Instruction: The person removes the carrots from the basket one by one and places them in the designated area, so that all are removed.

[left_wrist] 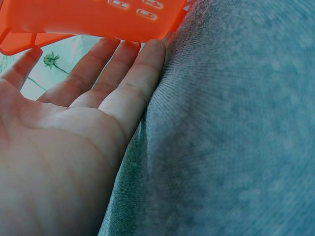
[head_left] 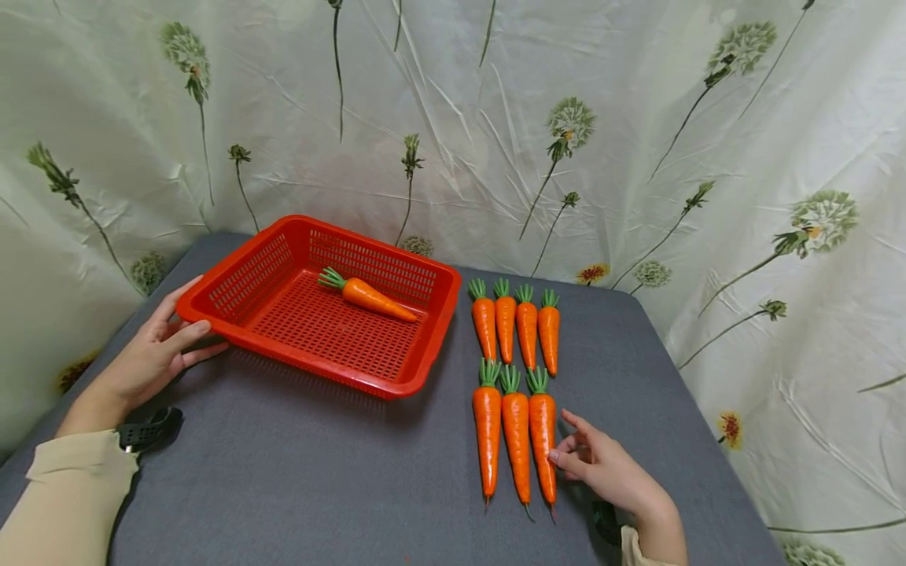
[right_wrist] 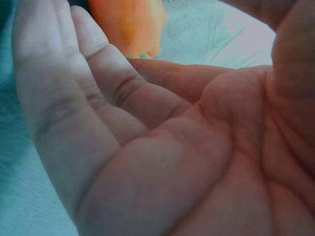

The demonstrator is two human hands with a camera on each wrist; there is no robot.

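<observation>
A red plastic basket [head_left: 333,385] with perforated sides and floor stands at the back left. One orange carrot [head_left: 371,299] with green stem stubs lies inside it. My left hand [head_left: 152,354] holds the basket's left corner, thumb on the rim and the other fingers against the wall below; the left wrist view shows those fingertips at the red wall. On the right, my right hand [head_left: 602,468] is beside the rightmost front carrot [head_left: 542,420]. Its thumb tip overlaps that carrot's lower half, while the index finger extends along the right side.
Two more carrots, a left one [head_left: 487,424] and a middle one [head_left: 517,440], complete the front row. Behind them lies a back row of several carrots [head_left: 527,330], stems pointing away. Grey cloth [head_left: 318,479] covers the table, and a flower-printed curtain [head_left: 467,157] hangs behind it.
</observation>
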